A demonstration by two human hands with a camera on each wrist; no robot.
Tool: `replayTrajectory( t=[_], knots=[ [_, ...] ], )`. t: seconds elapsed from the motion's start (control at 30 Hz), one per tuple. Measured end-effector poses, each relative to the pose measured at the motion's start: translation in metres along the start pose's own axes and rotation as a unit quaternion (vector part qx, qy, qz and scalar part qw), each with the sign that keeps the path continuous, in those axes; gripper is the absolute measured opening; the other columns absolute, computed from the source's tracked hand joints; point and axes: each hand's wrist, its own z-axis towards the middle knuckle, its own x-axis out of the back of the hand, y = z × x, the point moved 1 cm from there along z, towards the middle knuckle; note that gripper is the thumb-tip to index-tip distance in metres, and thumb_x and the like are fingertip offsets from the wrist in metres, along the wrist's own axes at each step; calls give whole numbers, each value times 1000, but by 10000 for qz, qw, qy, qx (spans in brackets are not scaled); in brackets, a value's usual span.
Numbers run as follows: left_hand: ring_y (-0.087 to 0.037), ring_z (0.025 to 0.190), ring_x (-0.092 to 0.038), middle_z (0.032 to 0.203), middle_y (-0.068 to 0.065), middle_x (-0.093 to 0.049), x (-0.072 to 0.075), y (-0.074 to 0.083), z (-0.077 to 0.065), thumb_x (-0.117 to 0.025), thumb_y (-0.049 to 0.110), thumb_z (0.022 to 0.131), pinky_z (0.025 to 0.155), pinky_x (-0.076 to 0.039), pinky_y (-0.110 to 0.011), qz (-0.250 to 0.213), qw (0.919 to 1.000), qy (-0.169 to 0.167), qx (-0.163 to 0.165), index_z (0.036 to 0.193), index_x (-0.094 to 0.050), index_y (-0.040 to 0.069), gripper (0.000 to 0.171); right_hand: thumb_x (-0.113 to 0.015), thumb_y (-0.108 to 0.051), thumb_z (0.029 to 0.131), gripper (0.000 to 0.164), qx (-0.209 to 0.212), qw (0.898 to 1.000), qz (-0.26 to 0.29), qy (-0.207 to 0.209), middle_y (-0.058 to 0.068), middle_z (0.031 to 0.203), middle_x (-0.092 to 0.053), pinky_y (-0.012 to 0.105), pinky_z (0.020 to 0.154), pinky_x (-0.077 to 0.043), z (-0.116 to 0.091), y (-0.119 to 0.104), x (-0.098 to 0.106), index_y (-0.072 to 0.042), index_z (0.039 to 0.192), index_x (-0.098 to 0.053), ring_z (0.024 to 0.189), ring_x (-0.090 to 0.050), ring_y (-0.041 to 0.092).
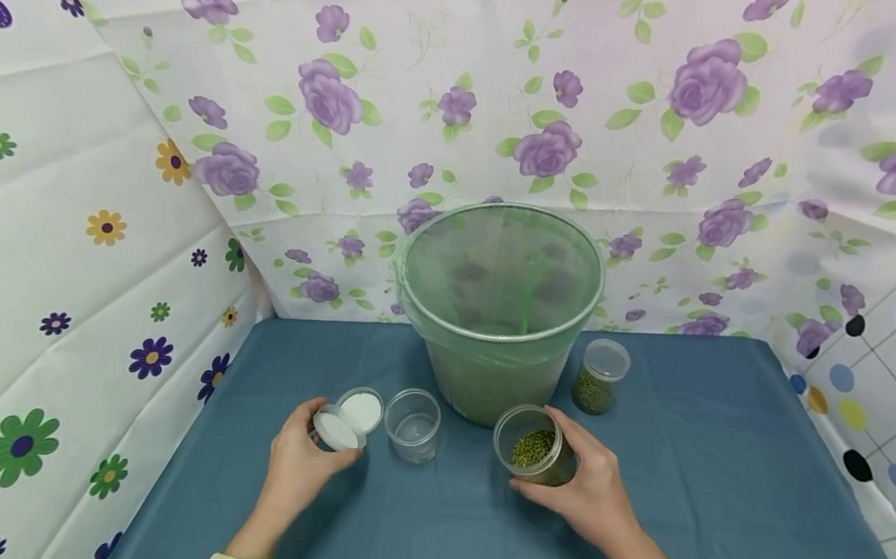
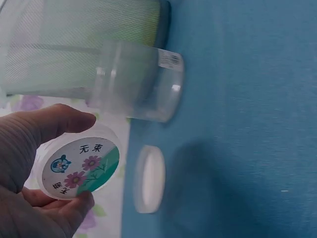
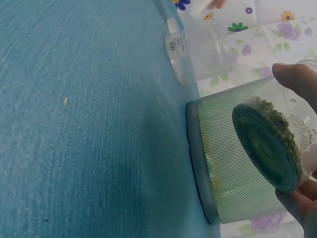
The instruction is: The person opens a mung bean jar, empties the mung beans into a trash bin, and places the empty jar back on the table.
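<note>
My left hand (image 1: 301, 454) pinches a white round lid (image 1: 336, 430) between thumb and fingers; its sticker (image 2: 81, 167) with pink flowers shows in the left wrist view. A second white lid (image 1: 362, 410) lies on the table just beyond it. To the right of the lids an open clear plastic jar (image 1: 413, 428) stands upright with nothing visible inside. My right hand (image 1: 589, 477) grips an open clear jar (image 3: 270, 144) partly filled with green beans (image 1: 534, 448), probably mung beans. This jar is held tilted above the table, in front of the bin.
A mesh bin (image 1: 489, 381) lined with a translucent green bag (image 1: 446, 321) stands at the back middle. To its right is a lidded jar (image 1: 601, 374) of green beans. Flowered sheets (image 1: 398, 52) hang behind and beside the blue-covered table (image 1: 437, 529).
</note>
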Motion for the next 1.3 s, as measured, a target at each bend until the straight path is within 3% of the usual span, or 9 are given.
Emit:
replayTrajectory(
  t=[0.3, 0.63, 0.83, 1.07, 1.3],
  knots=[
    [-39, 113, -58, 130, -22, -53, -14, -23, 1, -87, 37, 59, 86, -52, -45, 141, 9977, -550, 368, 137, -40, 3, 98, -82, -55, 58, 95, -121, 9999, 47, 96, -6, 134, -53, 39, 85, -53, 0, 3, 2, -34, 140, -38, 118, -56, 17],
    [-24, 94, -61, 116, -16, -60, -18, -33, 2, -86, 43, 59, 70, -51, -35, 378, 9965, -628, 392, 138, -41, 4, 100, -82, -56, 58, 96, -115, 9998, 42, 180, -4, 135, -52, 37, 84, -53, 2, 8, 4, -29, 140, -41, 117, -56, 16],
    [-31, 99, -62, 118, -23, -61, -13, -32, 1, -88, 44, 53, 75, -51, -43, 771, 9951, -548, 279, 132, -48, -3, 99, -82, -55, 57, 96, -93, 9997, 20, 228, -3, 136, -52, 39, 85, -53, 3, 7, 5, -30, 140, -40, 118, -56, 18],
    [-40, 105, -60, 119, -28, -59, -12, -38, -4, -90, 41, 49, 79, -51, -49, 1267, 9887, -726, 329, 125, -53, -9, 98, -81, -56, 58, 94, -230, 9996, -37, 179, -8, 135, -51, 35, 83, -54, 3, 7, 5, -37, 139, -38, 118, -56, 13],
    [-31, 89, -64, 106, -22, -66, -17, -42, -5, -90, 39, 45, 70, -52, -45, 1702, 9835, -599, 115, 117, -60, -5, 89, -80, -58, 58, 95, -282, 9995, -33, 101, -8, 134, -52, 33, 79, -54, 1, 9, 5, -37, 140, -37, 116, -56, 12]
  ],
)
